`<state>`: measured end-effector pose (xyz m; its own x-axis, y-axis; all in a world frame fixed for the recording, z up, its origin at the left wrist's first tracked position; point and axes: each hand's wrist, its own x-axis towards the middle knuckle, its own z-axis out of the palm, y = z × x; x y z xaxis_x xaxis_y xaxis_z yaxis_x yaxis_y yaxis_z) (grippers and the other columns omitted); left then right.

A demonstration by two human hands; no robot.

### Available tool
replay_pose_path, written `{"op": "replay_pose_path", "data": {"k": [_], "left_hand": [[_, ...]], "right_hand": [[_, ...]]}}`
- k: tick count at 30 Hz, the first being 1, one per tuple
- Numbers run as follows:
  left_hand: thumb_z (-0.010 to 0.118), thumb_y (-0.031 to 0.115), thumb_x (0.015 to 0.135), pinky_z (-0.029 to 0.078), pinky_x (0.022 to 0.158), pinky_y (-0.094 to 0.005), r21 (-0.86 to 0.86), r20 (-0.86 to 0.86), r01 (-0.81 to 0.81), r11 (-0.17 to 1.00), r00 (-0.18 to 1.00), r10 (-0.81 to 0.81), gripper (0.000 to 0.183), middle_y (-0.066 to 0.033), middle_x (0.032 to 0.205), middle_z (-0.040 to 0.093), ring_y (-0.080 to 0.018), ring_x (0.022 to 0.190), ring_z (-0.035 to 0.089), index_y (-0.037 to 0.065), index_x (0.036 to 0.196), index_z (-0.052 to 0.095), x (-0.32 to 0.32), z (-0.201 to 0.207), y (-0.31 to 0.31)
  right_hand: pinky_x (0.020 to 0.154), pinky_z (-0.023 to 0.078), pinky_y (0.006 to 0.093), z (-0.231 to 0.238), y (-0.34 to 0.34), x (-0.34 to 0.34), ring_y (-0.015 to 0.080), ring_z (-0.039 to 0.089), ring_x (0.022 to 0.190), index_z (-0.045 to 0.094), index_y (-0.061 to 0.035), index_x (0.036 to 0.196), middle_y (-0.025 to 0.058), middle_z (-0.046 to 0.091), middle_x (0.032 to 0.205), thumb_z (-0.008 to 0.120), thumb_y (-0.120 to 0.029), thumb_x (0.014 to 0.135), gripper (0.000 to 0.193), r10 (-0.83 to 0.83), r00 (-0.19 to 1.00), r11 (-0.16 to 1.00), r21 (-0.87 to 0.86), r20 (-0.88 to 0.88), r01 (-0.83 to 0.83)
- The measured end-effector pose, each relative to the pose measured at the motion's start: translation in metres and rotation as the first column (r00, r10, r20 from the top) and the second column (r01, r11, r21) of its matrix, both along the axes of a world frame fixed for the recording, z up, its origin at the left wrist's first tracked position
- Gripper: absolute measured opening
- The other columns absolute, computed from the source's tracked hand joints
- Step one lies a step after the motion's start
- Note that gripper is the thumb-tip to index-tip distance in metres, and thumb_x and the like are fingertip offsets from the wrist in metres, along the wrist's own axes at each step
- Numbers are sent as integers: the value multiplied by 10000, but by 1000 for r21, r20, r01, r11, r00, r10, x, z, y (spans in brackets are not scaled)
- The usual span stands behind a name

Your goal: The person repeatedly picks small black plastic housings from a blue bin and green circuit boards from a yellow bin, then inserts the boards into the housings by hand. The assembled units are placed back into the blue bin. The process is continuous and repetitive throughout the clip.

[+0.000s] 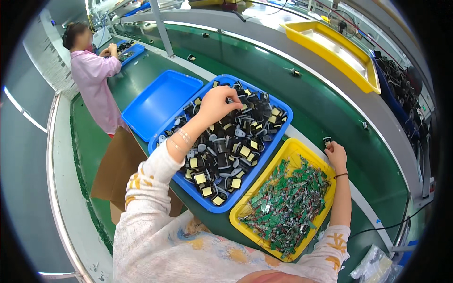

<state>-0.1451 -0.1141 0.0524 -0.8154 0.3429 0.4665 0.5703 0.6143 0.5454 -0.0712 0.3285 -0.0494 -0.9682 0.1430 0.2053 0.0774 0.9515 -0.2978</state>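
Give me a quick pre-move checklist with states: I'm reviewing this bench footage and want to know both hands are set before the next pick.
1. Left hand over the blue tray of black components: ok, fingertips down among them.
2. Left hand has a part pinched: cannot tell, the hand hides it.
3. Right hand holds a small black component: ok, at the yellow tray's far edge.
4. Yellow tray stocked with green circuit boards: ok.
5. Empty blue tray within reach: ok, beside the full one.

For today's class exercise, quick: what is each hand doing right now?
Left hand: fingers pinched on a small black part in the blue plastic tray of black components.
Right hand: closed on a small black component beyond the yellow tray.
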Motion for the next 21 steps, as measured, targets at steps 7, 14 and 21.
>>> {"op": "replay_pose_path", "data": {"k": [7,14,21], "left_hand": [[660,263,730,433,848,-400,-431,81,43,901,997,-8,393,-147,1045,580,-331,981,541,126,1086,568,-55,-40,19],[626,143,695,481,733,-393,-490,-54,-21,871,999,-7,266,-126,897,637,-312,837,600,114,959,602,-49,-9,21],[734,58,652,485,668,-249,230,202,410,883,867,-455,538,-43,1012,589,-113,752,529,119,1154,552,81,34,73]], "right_hand": [[851,407,390,45,-59,58,317,483,1003,558,-49,960,114,538,1023,679,-48,637,345,145,955,989,72,-260,-131],[884,394,401,97,-141,98,317,484,1045,574,-41,970,120,549,1042,668,-75,673,313,388,836,899,-40,-388,-436],[900,425,346,94,-177,136,180,529,1048,468,-14,1187,92,554,1121,546,-190,873,369,324,906,212,-913,-272,-350]]}}
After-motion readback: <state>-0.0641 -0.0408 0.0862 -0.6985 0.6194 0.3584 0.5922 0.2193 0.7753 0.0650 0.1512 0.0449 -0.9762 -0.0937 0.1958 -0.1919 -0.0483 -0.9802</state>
